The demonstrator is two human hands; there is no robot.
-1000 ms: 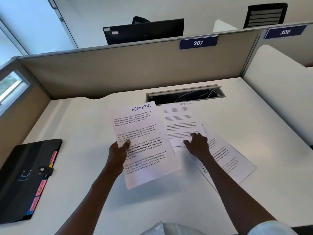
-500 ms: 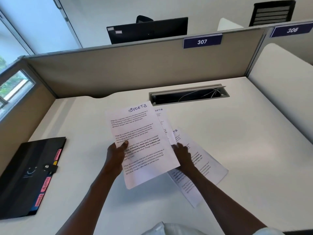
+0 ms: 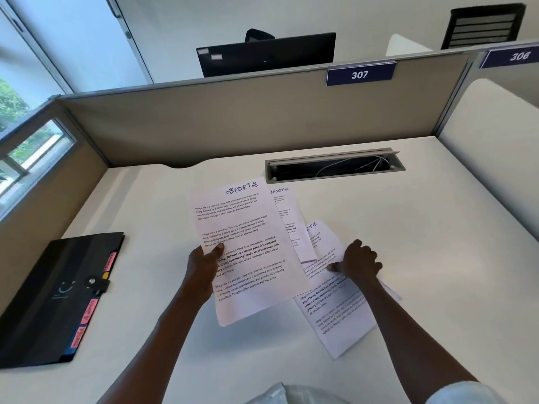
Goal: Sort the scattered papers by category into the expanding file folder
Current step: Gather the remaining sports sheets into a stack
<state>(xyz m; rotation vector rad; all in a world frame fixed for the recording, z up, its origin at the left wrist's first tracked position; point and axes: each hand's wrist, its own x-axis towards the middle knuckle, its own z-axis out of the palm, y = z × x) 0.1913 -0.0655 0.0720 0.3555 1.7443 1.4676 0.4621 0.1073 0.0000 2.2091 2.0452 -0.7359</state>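
A: The left hand [image 3: 204, 263] pinches a SPORTS sheet [image 3: 245, 246]; the right hand [image 3: 360, 262] has curled fingers [image 3: 335, 268] on the lower sheet [image 3: 341, 313], at three o'clock.

B: The middle sheet [image 3: 291, 225] could slide away. The closed folder [image 3: 58, 295] waits at nine o'clock on the surface [image 3: 437, 258].

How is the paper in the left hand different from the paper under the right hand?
The left hand holds its paper up off the desk; the right hand's paper lies flat on the desk.
The left paper shows its whole SPORTS heading; the right paper's heading is partly hidden by other sheets.
The left paper is on top; the right paper is partly under it.
Both are white, with printed text.
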